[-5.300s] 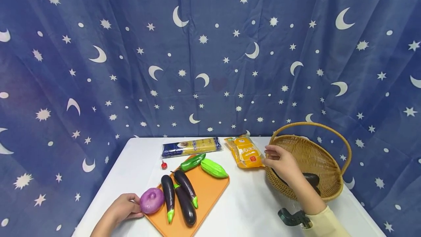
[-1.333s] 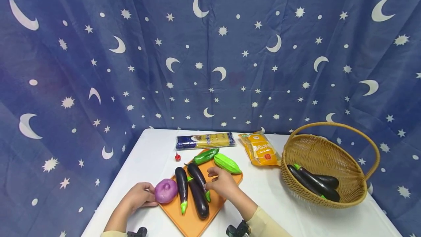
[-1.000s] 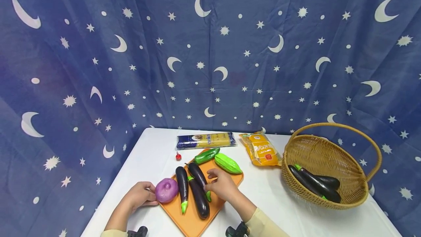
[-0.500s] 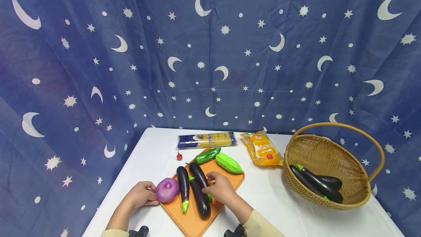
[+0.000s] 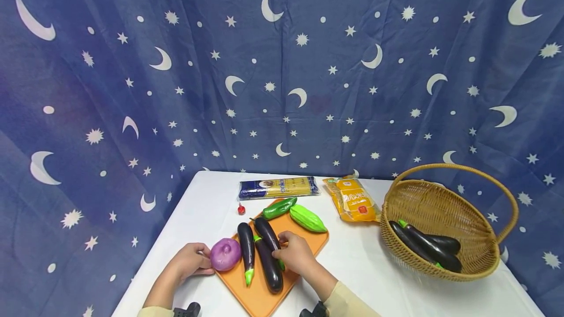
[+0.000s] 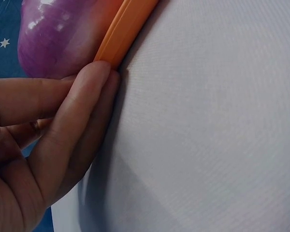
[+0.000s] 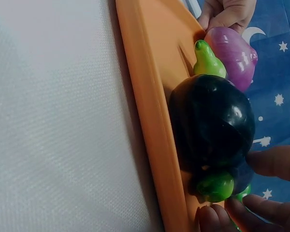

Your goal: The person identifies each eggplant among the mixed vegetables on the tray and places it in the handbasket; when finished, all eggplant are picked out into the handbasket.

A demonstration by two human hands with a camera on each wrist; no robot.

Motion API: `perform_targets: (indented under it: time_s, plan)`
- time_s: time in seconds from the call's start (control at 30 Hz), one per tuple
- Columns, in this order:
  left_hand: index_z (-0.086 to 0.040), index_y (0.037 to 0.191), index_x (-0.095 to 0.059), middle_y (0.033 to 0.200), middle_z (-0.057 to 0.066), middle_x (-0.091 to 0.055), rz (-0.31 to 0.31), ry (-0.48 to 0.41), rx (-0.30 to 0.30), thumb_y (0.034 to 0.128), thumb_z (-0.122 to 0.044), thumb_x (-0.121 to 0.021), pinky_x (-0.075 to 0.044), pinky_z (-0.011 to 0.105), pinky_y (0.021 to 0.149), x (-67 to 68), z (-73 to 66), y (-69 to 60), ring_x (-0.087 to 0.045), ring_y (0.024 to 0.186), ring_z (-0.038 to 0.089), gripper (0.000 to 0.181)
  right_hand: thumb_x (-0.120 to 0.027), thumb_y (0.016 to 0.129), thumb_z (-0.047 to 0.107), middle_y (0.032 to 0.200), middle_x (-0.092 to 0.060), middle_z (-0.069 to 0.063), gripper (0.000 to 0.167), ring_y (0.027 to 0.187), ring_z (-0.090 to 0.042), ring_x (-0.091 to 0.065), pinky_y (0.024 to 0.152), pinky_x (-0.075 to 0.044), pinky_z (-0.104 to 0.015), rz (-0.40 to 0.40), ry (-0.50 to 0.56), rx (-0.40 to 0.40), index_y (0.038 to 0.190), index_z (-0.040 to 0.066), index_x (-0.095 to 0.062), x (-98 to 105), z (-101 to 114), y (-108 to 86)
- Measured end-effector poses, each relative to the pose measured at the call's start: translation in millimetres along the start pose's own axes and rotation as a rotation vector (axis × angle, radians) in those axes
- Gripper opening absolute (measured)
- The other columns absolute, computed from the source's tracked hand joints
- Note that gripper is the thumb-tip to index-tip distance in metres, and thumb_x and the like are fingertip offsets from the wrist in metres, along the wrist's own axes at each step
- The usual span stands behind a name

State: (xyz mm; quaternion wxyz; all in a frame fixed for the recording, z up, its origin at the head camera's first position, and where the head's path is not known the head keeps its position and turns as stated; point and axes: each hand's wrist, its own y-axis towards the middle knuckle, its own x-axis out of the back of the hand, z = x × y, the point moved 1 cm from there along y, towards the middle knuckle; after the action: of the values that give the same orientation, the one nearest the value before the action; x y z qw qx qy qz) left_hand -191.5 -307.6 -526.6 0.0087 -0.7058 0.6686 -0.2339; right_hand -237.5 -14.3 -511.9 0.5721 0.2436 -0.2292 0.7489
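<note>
An orange tray (image 5: 253, 297) carries three eggplants: a left one (image 5: 246, 248), a middle one (image 5: 270, 273) and a right one (image 5: 265, 231). At its left corner sits a purple onion (image 5: 225, 254). My left hand (image 5: 189, 260) holds that corner, with fingertips against the tray's rim and the onion. My right hand (image 5: 296, 252) grips the right eggplant, thumb on one side and fingers on the other. The right wrist view shows its green cap (image 7: 215, 187) between my thumb and fingers. A green pepper (image 5: 279, 208) and a light green ridged vegetable (image 5: 308, 219) lie at the tray's far end.
On the right stands a wicker basket (image 5: 440, 199) with a tall handle, holding several eggplants (image 5: 429, 248). Behind the tray lie a pasta packet (image 5: 279, 187), an orange bag (image 5: 352, 199) and a small red trinket (image 5: 241, 209). A starry blue curtain (image 5: 299, 62) hangs behind the table.
My right hand has come from the basket to the tray, and its thumb and fingers have closed in on the right eggplant. My left hand stays at the tray corner. The view has shifted slightly.
</note>
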Motion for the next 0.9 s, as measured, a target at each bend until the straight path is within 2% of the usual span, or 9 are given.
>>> perform_targets:
  time_s: [0.27,0.53,0.8,0.9]
  plan:
    - [0.008,0.095,-0.062,0.085,0.017,-0.064,0.036,-0.011,-0.013,0.0763,0.015,-0.066,-0.065,0.035,0.07,1.8,3.2,2.3,-0.07,0.069,0.022,0.02,-0.083,0.078,0.012,0.105,-0.067,-0.009,0.046,0.095,-0.025,-0.062,0.083,-0.059,-0.044,-0.021,-0.032,0.011,0.119,-0.001,-0.065,-4.1,-3.6,2.9]
    - [0.009,0.095,-0.061,0.084,0.017,-0.063,0.056,-0.026,-0.027,0.0762,0.015,-0.066,-0.065,0.037,0.071,2.2,2.2,1.1,-0.07,0.07,0.023,0.02,-0.086,0.075,0.011,0.1,-0.069,-0.011,0.048,0.091,-0.026,-0.063,0.083,-0.059,-0.045,-0.046,-0.085,0.028,0.116,-0.004,-0.066,-5.8,-1.7,4.6]
    - [0.009,0.095,-0.061,0.085,0.017,-0.064,0.044,-0.017,-0.015,0.076,0.016,-0.066,-0.065,0.036,0.071,2.3,0.9,0.5,-0.07,0.07,0.023,0.021,-0.085,0.074,0.008,0.085,-0.063,-0.005,0.041,0.077,-0.02,-0.057,0.066,-0.057,-0.035,-0.052,-0.087,0.009,0.109,-0.005,-0.067,-6.4,-2.4,4.9]
    - [0.008,0.095,-0.062,0.085,0.018,-0.065,0.036,-0.009,-0.006,0.0759,0.015,-0.066,-0.065,0.036,0.071,2.0,1.7,0.8,-0.07,0.07,0.023,0.021,-0.083,0.076,0.008,0.082,-0.061,-0.004,0.037,0.075,-0.02,-0.056,0.063,-0.056,-0.033,-0.057,-0.097,0.01,0.106,-0.005,-0.067,-6.5,-3.8,5.4]
